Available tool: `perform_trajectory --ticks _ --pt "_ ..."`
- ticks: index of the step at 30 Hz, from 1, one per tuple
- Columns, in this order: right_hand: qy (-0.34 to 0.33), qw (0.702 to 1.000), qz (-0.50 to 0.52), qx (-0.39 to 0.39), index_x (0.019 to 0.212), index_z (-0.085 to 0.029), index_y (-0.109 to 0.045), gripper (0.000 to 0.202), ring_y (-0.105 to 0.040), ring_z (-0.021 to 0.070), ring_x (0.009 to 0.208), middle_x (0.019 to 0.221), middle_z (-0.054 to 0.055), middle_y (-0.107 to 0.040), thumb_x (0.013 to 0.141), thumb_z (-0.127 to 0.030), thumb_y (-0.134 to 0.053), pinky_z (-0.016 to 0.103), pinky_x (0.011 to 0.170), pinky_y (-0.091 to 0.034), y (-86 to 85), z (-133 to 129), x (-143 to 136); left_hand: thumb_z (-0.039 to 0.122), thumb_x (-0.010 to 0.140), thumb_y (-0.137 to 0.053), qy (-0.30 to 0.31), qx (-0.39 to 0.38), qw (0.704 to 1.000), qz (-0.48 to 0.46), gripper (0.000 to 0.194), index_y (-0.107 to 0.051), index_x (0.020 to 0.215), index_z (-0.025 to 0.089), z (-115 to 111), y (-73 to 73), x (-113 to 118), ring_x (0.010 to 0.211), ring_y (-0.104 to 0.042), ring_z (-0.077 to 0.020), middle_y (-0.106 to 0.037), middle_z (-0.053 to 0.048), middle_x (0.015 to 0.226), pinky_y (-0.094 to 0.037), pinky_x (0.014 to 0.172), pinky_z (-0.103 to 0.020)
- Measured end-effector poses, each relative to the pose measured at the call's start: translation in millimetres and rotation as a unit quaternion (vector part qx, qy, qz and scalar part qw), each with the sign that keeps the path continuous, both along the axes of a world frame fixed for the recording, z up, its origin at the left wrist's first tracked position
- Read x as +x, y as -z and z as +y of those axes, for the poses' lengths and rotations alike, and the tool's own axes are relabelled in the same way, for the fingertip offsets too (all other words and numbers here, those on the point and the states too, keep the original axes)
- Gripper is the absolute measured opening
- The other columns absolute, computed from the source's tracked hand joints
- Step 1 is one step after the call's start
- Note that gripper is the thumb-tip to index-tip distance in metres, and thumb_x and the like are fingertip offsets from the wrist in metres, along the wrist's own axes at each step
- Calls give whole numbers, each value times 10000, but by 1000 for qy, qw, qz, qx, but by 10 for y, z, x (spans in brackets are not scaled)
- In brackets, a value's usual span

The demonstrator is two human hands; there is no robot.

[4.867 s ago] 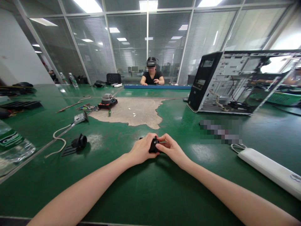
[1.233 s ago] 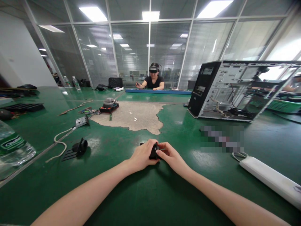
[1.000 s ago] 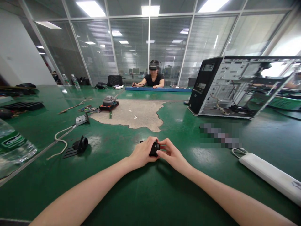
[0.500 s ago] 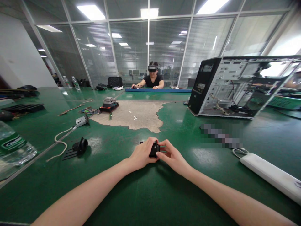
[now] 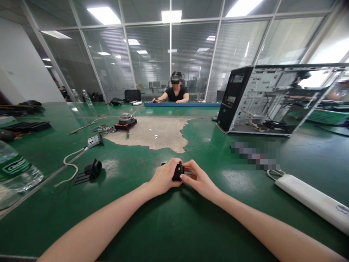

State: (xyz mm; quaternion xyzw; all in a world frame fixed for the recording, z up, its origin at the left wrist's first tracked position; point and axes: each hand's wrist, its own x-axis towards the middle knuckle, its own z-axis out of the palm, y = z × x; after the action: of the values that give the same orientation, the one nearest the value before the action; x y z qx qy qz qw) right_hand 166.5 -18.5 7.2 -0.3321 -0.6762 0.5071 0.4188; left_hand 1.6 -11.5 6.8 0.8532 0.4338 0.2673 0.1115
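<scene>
My left hand is wrapped round a small black part, low over the green table. Fingers and thumb of my right hand pinch the right end of the same part. Most of it is hidden behind my left fingers, so its exact kind does not show. To the left lies another black plastic piece, with a round end and several flat prongs. A metal bracket with a pale cable rests beyond it.
An open computer case stands at the right, and a white power strip lies nearer. A water bottle is at the left edge. A small motor-like unit sits by a bare patch. Across the table sits a person.
The view has shifted slightly, moving the surroundings a little to the left. Both hands keep the same hold on the small black part.
</scene>
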Motion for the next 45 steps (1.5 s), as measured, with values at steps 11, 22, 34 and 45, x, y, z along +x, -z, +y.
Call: perform_trajectory --ticks 11,22,34,45 --pt "51 998 -35 -4 939 -206 -456 245 -570 148 827 885 21 -557 749 -318 -564 314 728 -495 58 72 -12 310 664 -628 -1 10 1000 2 561 -315 1124 237 26 43 3 922 -534 -216 -487 -40 1078 -436 756 -339" --pt "43 999 -2 10 868 -210 -467 194 -556 143 844 883 10 -527 741 -312 -573 286 704 -502 71 58 -22 317 671 -623 -7 3 1000 -1 548 -322 1122 240 23 39 8 911 -545 -214 -489 -42 1080 -438 757 -343" --pt "21 1000 6 10 825 -207 -474 156 -561 145 858 876 2 -529 742 -294 -573 296 741 -489 50 39 -5 313 670 -626 1 12 1000 2 550 -314 1115 230 29 47 -9 918 -543 -216 -488 -45 1088 -445 748 -334" --pt "-1 1000 -16 4 892 -214 -456 199 -554 142 868 887 7 -545 749 -291 -572 309 773 -479 49 52 5 305 679 -617 0 11 1000 9 542 -313 1122 230 27 46 -10 903 -545 -212 -482 -44 1091 -445 738 -330"
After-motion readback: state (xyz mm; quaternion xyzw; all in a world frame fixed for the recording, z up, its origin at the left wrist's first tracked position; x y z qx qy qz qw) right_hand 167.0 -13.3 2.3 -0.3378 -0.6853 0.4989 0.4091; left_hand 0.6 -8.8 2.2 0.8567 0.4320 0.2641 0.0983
